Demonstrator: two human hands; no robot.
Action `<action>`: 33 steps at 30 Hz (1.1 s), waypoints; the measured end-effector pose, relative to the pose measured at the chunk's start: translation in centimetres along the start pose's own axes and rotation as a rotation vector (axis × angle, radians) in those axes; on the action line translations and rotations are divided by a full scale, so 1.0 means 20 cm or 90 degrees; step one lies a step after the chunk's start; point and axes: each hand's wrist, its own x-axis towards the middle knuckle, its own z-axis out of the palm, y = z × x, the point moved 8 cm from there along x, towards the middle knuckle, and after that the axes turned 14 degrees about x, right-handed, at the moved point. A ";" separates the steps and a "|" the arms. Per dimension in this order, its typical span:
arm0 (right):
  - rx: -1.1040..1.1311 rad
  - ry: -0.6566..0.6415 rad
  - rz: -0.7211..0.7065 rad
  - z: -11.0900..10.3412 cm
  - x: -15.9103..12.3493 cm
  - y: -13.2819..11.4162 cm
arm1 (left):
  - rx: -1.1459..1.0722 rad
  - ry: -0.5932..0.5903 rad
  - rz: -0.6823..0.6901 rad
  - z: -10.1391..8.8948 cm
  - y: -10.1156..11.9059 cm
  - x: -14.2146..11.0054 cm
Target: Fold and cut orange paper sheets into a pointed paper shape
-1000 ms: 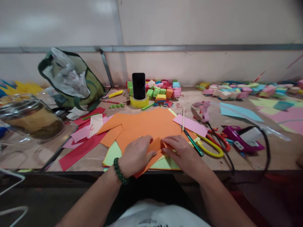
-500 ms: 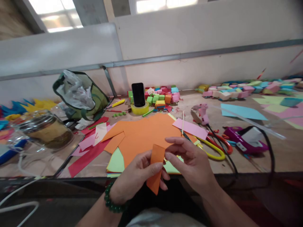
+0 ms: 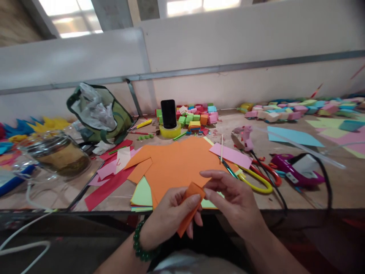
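My left hand (image 3: 168,215), a green bead bracelet at its wrist, is closed on a narrow folded strip of orange paper (image 3: 195,188). Its thumb presses the strip's face while the other fingers lie behind it. The strip tilts, its upper end leaning right. At the strip's upper right corner, my right hand (image 3: 238,203) pinches the edge between thumb and fingertips. Beyond both hands lie large orange sheets (image 3: 179,161), some cut at the edges, over a stack of pale green sheets (image 3: 141,196).
Scissors with yellow handles (image 3: 258,186) and a pink strip (image 3: 230,154) lie right of the orange sheets. Farther right is a purple corded tool (image 3: 302,173). A phone (image 3: 169,114) stands by a tape roll (image 3: 170,131). A glass jar (image 3: 64,156) and green bag (image 3: 121,116) stand left.
The orange strip has tilted further, its top shifting right and down. My left hand has moved slightly right with it; my right hand stays at its corner.
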 end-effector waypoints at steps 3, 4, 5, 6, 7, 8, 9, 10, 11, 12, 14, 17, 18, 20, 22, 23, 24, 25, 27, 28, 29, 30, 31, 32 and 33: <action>-0.043 -0.027 -0.011 0.02 0.00 -0.02 | 0.032 -0.002 -0.028 0.00 -0.01 0.00; -0.077 -0.035 -0.024 0.03 0.00 -0.03 | 0.042 -0.002 -0.034 -0.01 0.00 0.00; -0.117 -0.040 -0.037 0.04 0.00 -0.04 | 0.050 -0.002 -0.038 -0.01 0.00 0.00; -0.155 -0.036 -0.051 0.04 0.01 -0.05 | 0.060 -0.004 -0.038 -0.02 0.00 -0.01; -0.186 -0.021 -0.063 0.04 0.02 -0.05 | 0.071 -0.008 -0.035 -0.02 0.01 -0.01; -0.208 0.004 -0.076 0.03 0.03 -0.06 | 0.081 -0.010 -0.029 -0.04 0.02 -0.02; -0.226 0.037 -0.091 0.01 0.03 -0.07 | 0.091 -0.006 -0.023 -0.06 0.03 -0.02; -0.242 0.071 -0.105 -0.01 0.04 -0.08 | 0.100 0.004 -0.018 -0.08 0.03 -0.03; -0.257 0.102 -0.120 -0.03 0.04 -0.08 | 0.108 0.023 -0.015 -0.12 0.04 -0.03; -0.269 0.119 -0.129 -0.04 0.05 -0.08 | 0.116 0.049 -0.014 -0.15 0.04 -0.03; -0.283 0.113 -0.121 -0.04 0.07 -0.05 | 0.141 0.108 -0.008 -0.24 0.05 -0.03; -0.275 0.071 -0.073 -0.01 0.10 0.02 | 0.221 0.191 0.026 -0.33 0.08 -0.03; -0.274 0.059 -0.059 -0.01 0.11 0.04 | 0.271 0.224 0.041 -0.36 0.09 -0.03; -0.288 0.039 -0.040 0.01 0.13 0.08 | 0.420 0.312 0.058 -0.41 0.11 -0.03; -0.334 0.020 -0.027 0.02 0.15 0.13 | 0.602 0.393 0.045 -0.45 0.12 -0.04; -0.370 0.012 -0.022 0.03 0.16 0.15 | 0.687 0.419 0.034 -0.45 0.12 -0.03; -0.414 0.004 -0.018 0.03 0.16 0.18 | 0.759 0.431 0.023 -0.46 0.11 -0.03; -0.464 -0.004 -0.012 0.03 0.17 0.20 | 0.817 0.434 0.021 -0.45 0.11 -0.02; -0.573 -0.022 -0.004 0.04 0.17 0.24 | 0.889 0.426 0.048 -0.43 0.10 0.00; -0.621 -0.030 -0.007 0.04 0.17 0.25 | 0.906 0.416 0.074 -0.42 0.10 0.01; -0.659 -0.037 -0.020 0.05 0.17 0.25 | 0.912 0.396 0.102 -0.40 0.10 0.01; -0.683 -0.046 -0.049 0.06 0.17 0.24 | 0.913 0.367 0.128 -0.38 0.10 0.02; -0.692 -0.066 -0.090 0.09 0.17 0.22 | 0.913 0.333 0.151 -0.35 0.09 0.02; -0.687 -0.104 -0.138 0.12 0.16 0.20 | 0.914 0.300 0.167 -0.33 0.09 0.03; -0.671 -0.159 -0.184 0.16 0.15 0.19 | 0.918 0.273 0.177 -0.31 0.08 0.03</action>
